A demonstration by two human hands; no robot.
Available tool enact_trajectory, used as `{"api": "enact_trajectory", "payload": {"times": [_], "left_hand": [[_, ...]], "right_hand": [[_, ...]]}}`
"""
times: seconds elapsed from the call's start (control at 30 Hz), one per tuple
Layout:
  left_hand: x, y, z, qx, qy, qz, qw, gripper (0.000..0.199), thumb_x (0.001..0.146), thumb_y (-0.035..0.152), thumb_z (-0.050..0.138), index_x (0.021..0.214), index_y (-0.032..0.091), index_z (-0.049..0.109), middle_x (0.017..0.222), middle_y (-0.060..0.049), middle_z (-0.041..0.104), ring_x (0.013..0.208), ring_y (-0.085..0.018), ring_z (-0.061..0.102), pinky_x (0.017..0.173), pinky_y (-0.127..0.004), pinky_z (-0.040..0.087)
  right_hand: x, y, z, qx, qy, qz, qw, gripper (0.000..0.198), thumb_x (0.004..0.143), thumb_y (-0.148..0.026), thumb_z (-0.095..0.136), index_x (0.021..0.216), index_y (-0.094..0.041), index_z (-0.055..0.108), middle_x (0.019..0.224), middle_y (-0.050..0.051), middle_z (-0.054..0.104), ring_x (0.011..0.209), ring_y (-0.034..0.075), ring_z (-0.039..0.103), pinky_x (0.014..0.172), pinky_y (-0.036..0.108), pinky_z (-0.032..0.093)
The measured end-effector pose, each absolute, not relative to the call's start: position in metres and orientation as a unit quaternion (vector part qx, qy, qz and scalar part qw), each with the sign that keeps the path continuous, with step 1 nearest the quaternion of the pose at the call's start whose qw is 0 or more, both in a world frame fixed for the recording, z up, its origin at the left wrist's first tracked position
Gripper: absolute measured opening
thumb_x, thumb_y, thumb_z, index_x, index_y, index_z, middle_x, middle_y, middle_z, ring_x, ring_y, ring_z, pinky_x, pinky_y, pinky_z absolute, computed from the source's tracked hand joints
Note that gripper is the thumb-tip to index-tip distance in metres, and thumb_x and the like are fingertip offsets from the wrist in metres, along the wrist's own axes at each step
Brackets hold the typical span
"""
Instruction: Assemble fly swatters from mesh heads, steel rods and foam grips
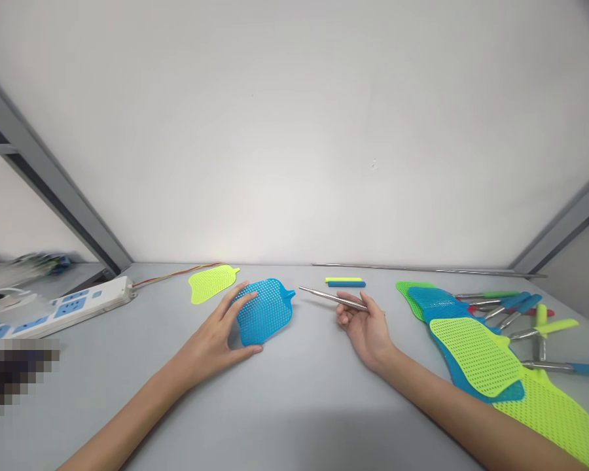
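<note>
Left hand (214, 343) is holding the blue mesh head (268, 313) by its edges over the desk (299, 392), fingers spread; right hand (368, 335) is pinching the metal rod (322, 296) between fingers and thumb. Beyond, a yellow sleeve (343, 279) is lying beside a blue sleeve (346, 284).

From the wearer: one yellow mesh head (213, 285) at eleven o'clock, one blue mesh head (271, 315) nearer twelve, one metal rod (324, 296) just past twelve, two sleeves (346, 284) toward one, one power strip (69, 307) at ten. At two: two piled yellow heads (474, 356), one green head (405, 292), two yellow-gripped handles (559, 328), three blue-gripped handles (588, 369).
</note>
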State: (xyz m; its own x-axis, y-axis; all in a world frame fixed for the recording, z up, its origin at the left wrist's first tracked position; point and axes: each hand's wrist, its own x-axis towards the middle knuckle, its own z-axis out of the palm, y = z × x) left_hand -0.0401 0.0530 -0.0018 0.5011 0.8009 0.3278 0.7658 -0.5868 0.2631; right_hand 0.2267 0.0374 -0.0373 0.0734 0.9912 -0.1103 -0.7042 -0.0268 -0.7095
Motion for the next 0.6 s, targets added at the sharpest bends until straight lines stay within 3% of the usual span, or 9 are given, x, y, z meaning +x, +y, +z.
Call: {"api": "enact_trajectory", "payload": {"times": [0.6], "left_hand": [[-0.0402,0.0535,-0.0030,0.862,0.455,0.212,0.077,0.073,0.068,0.039,0.057,0.128,0.033,0.015,0.137,-0.002,0.014,0.119,-0.028,0.026,0.085,-0.037,0.041]], "right_hand": [[0.2270,0.0366,-0.0359,-0.313,-0.242,0.653,0.646,0.034,0.072,-0.038,0.044,0.076,-0.013,0.065,0.056,0.006,0.054,0.049,0.013,0.039,0.053,0.027,0.032]]}}
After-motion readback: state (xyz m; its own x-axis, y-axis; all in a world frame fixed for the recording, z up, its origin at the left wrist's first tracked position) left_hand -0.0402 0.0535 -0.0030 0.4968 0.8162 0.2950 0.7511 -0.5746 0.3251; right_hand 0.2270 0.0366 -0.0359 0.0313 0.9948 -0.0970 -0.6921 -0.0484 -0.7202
